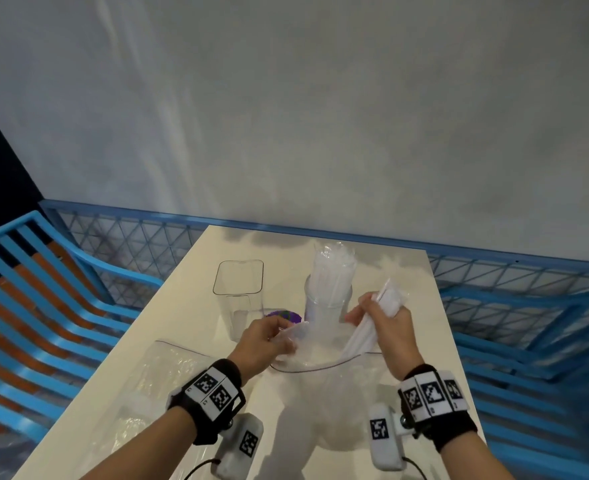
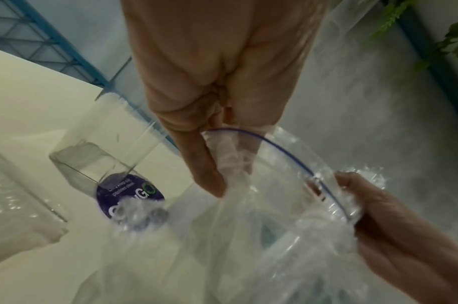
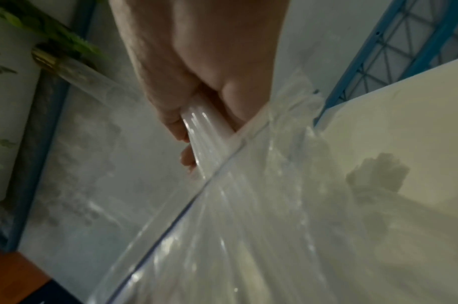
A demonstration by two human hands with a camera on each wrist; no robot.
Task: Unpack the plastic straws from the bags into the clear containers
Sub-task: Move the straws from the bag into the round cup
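Holding two bags [image 1: 320, 368], two containers [image 1: 238, 292], straws [image 1: 365, 327].

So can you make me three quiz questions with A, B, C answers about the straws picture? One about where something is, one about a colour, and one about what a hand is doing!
1. Where does the round container full of straws stand?
A. Right of the square container
B. On the blue chair
C. Inside the bag

2. What colour is the round sticker on the table?
A. Red
B. Purple
C. Yellow

3. What is the right hand doing?
A. Resting flat on the table
B. Pointing at the wall
C. Gripping a bunch of straws

Answers:
1 A, the head view shows it on the table to the square one's right.
2 B, the left wrist view shows purple with white letters.
3 C, its fingers curl round the straws above the open bag, whose rim the left hand holds.
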